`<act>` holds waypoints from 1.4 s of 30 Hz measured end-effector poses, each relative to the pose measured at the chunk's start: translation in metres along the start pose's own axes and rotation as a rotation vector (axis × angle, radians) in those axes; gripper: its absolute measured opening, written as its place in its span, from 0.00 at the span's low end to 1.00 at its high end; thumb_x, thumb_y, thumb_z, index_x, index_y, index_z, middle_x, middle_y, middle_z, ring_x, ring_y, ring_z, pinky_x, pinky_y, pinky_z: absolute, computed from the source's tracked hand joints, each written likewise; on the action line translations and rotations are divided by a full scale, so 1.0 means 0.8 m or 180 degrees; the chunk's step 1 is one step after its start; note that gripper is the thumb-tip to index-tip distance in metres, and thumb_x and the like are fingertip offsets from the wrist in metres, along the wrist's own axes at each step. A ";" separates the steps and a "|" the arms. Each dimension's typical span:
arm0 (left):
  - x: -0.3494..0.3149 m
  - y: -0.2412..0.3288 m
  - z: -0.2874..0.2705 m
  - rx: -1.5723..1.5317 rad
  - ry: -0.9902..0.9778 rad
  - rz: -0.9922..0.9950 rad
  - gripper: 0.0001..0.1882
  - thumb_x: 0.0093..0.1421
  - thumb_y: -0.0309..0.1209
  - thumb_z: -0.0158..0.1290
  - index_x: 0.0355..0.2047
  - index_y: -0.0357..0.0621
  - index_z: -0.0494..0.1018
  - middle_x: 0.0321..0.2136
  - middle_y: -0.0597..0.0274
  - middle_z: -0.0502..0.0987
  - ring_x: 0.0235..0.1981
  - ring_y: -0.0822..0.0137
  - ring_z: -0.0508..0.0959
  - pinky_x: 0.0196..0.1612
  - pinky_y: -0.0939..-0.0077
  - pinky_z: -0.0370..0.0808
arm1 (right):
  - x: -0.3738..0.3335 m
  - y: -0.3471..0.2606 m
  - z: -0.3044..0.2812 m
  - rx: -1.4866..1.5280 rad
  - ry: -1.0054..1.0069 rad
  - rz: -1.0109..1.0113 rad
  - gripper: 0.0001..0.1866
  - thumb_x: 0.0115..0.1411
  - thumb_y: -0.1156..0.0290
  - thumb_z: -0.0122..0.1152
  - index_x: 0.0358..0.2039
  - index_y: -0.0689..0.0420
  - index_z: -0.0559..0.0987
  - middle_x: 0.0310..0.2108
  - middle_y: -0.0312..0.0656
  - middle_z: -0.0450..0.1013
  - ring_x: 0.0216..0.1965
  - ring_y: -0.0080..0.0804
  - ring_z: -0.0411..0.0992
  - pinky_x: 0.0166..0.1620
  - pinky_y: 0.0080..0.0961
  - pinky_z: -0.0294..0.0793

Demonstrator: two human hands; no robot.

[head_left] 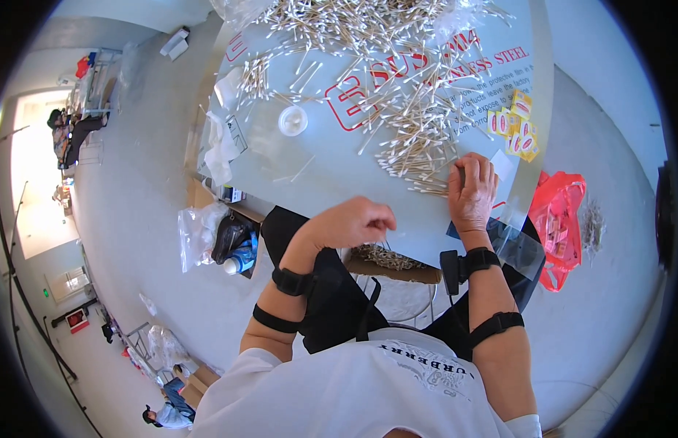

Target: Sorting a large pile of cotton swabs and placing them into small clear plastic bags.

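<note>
Loose cotton swabs (419, 135) lie in a spread-out pile on the film-covered table (258, 171). At the pile's near right end is my right hand (472, 191), its fingers curled down against the tabletop beside the swab tips. Whatever those fingers may hold is hidden beneath them. My left hand (353, 221) hovers at the table's near edge with its fingers bent inward. A thin line shows under its fingertips, too small to name. Below that hand, an open cardboard box (415, 273) of cotton swabs sits between my knees.
A larger swab heap (353, 25) covers the far side. A small round white tub (293, 121) stands left, near crumpled white plastic (220, 150). Yellow-and-white packets (515, 128) lie at the right. A red plastic bag (560, 226) is beside the table, and a bag of bottles (236, 244) stands lower left.
</note>
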State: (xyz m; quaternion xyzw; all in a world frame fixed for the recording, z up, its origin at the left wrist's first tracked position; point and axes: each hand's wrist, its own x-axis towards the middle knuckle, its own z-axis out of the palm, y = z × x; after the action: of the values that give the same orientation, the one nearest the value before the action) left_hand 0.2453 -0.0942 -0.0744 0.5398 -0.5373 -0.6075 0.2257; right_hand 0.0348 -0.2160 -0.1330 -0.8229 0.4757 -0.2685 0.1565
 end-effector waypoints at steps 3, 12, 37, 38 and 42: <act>0.012 -0.011 -0.001 0.0334 0.0255 -0.0094 0.10 0.53 0.23 0.55 0.36 0.37 0.72 0.26 0.60 0.76 0.29 0.72 0.75 0.35 0.77 0.72 | -0.001 0.001 0.001 -0.0019 -0.0025 0.0006 0.06 0.54 0.72 0.56 0.32 0.54 0.70 0.37 0.39 0.68 0.41 0.39 0.66 0.44 0.35 0.63; 0.102 -0.026 -0.048 0.1672 0.3001 0.0558 0.11 0.50 0.22 0.54 0.35 0.36 0.71 0.30 0.53 0.73 0.30 0.57 0.75 0.34 0.68 0.72 | 0.001 -0.005 0.001 0.0024 -0.0010 -0.0028 0.06 0.53 0.72 0.56 0.32 0.54 0.69 0.37 0.38 0.68 0.40 0.39 0.66 0.44 0.34 0.62; 0.133 0.021 -0.192 0.2352 0.2149 -0.0966 0.09 0.47 0.29 0.54 0.29 0.38 0.76 0.28 0.49 0.78 0.29 0.56 0.79 0.34 0.70 0.74 | -0.002 0.003 0.001 -0.0033 -0.0027 0.0020 0.05 0.54 0.71 0.56 0.31 0.54 0.70 0.36 0.39 0.67 0.40 0.40 0.65 0.43 0.35 0.63; 0.134 0.032 -0.187 0.1728 0.1835 -0.0874 0.08 0.47 0.28 0.55 0.28 0.38 0.76 0.25 0.51 0.78 0.25 0.58 0.78 0.31 0.72 0.73 | -0.001 0.003 -0.001 -0.0022 -0.0017 0.0022 0.05 0.54 0.71 0.56 0.30 0.55 0.70 0.36 0.39 0.67 0.40 0.40 0.66 0.43 0.36 0.63; 0.146 0.025 -0.178 0.0886 0.1029 -0.0346 0.09 0.49 0.25 0.58 0.31 0.35 0.76 0.21 0.63 0.75 0.23 0.78 0.70 0.28 0.82 0.68 | 0.001 0.001 -0.001 0.0041 -0.0013 0.0015 0.06 0.53 0.71 0.57 0.30 0.55 0.70 0.36 0.39 0.67 0.40 0.40 0.65 0.43 0.36 0.63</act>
State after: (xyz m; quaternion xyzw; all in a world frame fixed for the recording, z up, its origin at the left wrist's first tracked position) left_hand 0.3303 -0.2587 -0.0823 0.6843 -0.5429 -0.4442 0.1992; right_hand 0.0343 -0.2169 -0.1328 -0.8213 0.4755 -0.2696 0.1633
